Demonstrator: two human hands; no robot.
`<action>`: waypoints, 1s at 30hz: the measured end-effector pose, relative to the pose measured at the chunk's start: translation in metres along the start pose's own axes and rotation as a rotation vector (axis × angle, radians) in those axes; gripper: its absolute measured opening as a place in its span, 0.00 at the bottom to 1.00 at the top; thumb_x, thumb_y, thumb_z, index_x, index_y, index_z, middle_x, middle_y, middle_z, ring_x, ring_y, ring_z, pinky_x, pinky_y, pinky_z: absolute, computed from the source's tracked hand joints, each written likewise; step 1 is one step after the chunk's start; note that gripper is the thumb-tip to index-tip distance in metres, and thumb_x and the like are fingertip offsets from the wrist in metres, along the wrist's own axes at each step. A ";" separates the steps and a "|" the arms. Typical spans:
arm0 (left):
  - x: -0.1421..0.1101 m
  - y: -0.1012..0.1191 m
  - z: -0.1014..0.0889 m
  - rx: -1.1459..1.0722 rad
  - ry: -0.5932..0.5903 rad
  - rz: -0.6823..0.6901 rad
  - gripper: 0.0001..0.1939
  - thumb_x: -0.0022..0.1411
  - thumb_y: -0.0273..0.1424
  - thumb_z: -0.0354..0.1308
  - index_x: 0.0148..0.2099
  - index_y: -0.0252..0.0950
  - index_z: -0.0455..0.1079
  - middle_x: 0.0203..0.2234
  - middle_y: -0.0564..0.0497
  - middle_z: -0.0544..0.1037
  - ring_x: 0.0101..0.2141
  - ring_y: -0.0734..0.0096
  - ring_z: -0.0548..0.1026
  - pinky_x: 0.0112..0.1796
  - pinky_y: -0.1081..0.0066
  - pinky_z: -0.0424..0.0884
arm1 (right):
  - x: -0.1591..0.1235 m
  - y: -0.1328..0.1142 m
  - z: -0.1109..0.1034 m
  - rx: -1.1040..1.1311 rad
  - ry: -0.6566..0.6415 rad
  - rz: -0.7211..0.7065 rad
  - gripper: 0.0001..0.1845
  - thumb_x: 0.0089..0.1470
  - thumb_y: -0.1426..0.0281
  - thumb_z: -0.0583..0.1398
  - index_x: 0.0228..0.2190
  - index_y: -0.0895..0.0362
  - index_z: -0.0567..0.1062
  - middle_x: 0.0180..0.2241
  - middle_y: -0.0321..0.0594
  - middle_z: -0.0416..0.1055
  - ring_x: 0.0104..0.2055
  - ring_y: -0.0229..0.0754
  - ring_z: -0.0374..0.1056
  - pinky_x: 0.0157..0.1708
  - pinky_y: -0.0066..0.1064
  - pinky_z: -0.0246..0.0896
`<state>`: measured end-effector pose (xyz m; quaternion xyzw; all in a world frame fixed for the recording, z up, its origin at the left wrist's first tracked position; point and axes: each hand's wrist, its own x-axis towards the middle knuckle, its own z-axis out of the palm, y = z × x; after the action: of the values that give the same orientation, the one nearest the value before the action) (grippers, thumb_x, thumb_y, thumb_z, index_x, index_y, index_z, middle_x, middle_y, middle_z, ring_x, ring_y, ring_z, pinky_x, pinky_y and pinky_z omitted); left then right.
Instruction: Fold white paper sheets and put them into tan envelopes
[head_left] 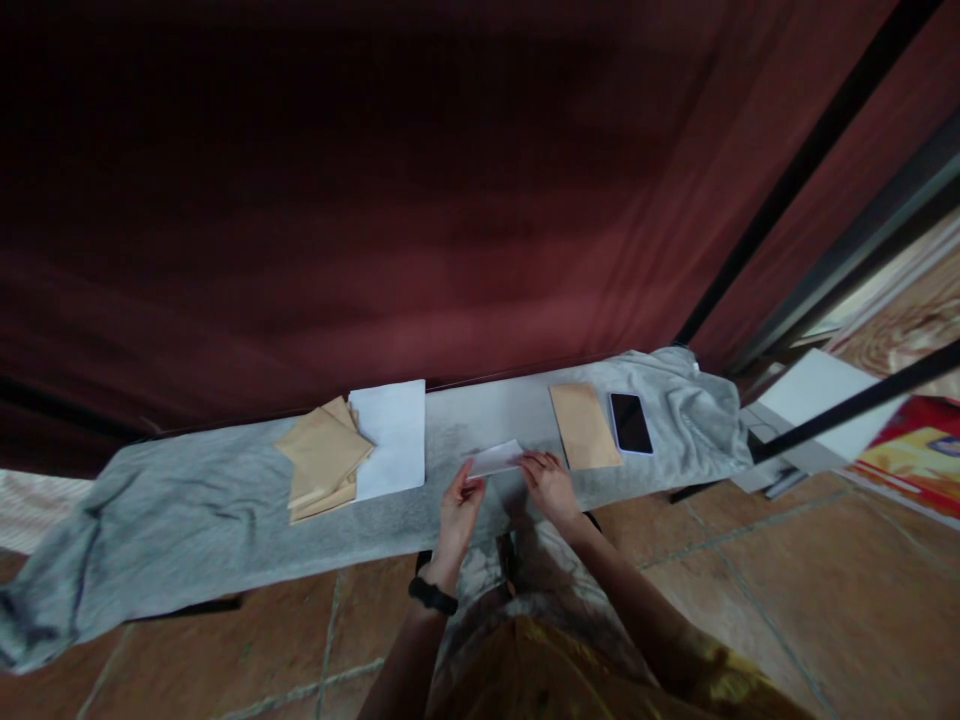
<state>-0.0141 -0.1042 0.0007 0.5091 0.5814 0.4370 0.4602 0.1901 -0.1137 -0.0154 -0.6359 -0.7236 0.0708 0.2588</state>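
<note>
Left hand (459, 508) has its thumb and fingertips closed on the left end of a white paper (495, 459), while the right hand (551, 485) pinches its right end. Between the two, the paper sits over the grey cloth (187, 510) on the tabletop, near its front edge; whether it touches the cloth, I cannot tell. It looks folded and should weigh next to nothing, bending readily across the middle but firmer along a crease. Nothing about it seems breakable, though a hard squeeze would likely wrinkle it, and smooth faces could slide against each other. Light pinches close to both ends, thumb against fingertips, look like the best hold. White sheets (391, 440) and brown envelopes (326, 455) lie to the left; a single brown envelope (585, 426) and a phone (631, 424) lie to the right
</note>
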 end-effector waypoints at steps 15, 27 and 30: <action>0.014 -0.009 0.006 0.219 -0.004 -0.101 0.15 0.64 0.41 0.54 0.29 0.39 0.65 0.17 0.59 0.67 0.18 0.74 0.68 0.22 0.74 0.63 | 0.053 0.025 0.002 0.219 0.075 0.104 0.19 0.62 0.72 0.52 0.49 0.55 0.77 0.41 0.42 0.80 0.37 0.43 0.77 0.42 0.35 0.73; 0.022 -0.010 0.011 0.655 0.125 -0.161 0.14 0.68 0.31 0.52 0.52 0.31 0.70 0.33 0.42 0.81 0.32 0.57 0.81 0.34 0.65 0.71 | 0.003 -0.015 0.027 -0.035 0.001 -0.075 0.23 0.66 0.69 0.52 0.61 0.54 0.69 0.67 0.46 0.61 0.70 0.54 0.53 0.67 0.57 0.47; 0.016 -0.011 0.013 0.757 0.153 -0.132 0.18 0.69 0.32 0.51 0.56 0.29 0.68 0.33 0.40 0.81 0.32 0.55 0.81 0.34 0.65 0.71 | -0.018 -0.026 0.029 -0.127 -0.006 -0.083 0.25 0.68 0.66 0.51 0.64 0.53 0.65 0.71 0.44 0.53 0.72 0.56 0.48 0.69 0.60 0.38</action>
<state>-0.0042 -0.0887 -0.0143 0.5702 0.7657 0.1980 0.2223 0.1545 -0.1287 -0.0344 -0.6204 -0.7531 0.0158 0.2184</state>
